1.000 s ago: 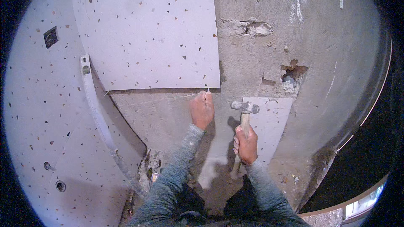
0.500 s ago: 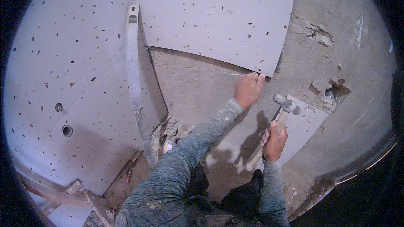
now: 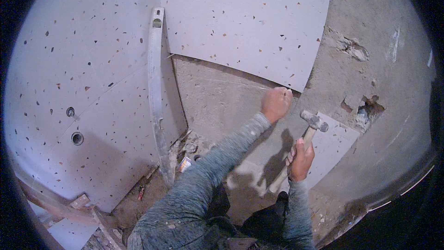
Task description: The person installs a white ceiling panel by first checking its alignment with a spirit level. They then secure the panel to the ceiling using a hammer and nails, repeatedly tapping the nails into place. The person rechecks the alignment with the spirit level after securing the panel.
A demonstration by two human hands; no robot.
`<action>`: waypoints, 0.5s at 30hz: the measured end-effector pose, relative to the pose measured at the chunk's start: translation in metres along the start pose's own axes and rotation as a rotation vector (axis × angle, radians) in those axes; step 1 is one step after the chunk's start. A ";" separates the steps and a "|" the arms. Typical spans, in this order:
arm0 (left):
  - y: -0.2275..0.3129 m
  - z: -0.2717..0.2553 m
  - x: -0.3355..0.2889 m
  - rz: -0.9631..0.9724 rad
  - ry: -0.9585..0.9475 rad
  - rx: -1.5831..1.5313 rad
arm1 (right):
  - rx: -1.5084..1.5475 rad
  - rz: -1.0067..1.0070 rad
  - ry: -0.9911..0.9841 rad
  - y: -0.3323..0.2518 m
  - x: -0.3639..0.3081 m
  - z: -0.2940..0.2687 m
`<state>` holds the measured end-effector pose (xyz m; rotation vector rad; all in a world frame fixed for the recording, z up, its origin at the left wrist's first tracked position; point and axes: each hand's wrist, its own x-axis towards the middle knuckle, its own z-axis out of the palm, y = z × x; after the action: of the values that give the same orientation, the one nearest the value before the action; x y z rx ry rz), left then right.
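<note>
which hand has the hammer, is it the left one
No, the right hand grips the hammer; the left hand is at the lower edge of the upper speckled panel.

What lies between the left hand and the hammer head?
In the head view, only bare, rough wall shows between the left hand and the hammer head.

Left of the hammer (image 3: 309,134) are the left grip (image 3: 276,103) and, farther, the level (image 3: 155,74); behind it, the lower panel (image 3: 336,139); up-left, the upper panel (image 3: 245,23); rightward, a wall hole (image 3: 369,108).
</note>
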<state>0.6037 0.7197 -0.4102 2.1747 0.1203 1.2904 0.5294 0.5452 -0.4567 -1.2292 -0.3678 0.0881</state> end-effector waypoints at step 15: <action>-0.005 -0.003 0.007 0.056 0.024 -0.075 | 0.037 -0.021 0.019 0.007 0.005 -0.008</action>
<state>0.6057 0.7278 -0.4062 2.1123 0.0207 1.3312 0.5379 0.5418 -0.4638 -1.1883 -0.3612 0.0648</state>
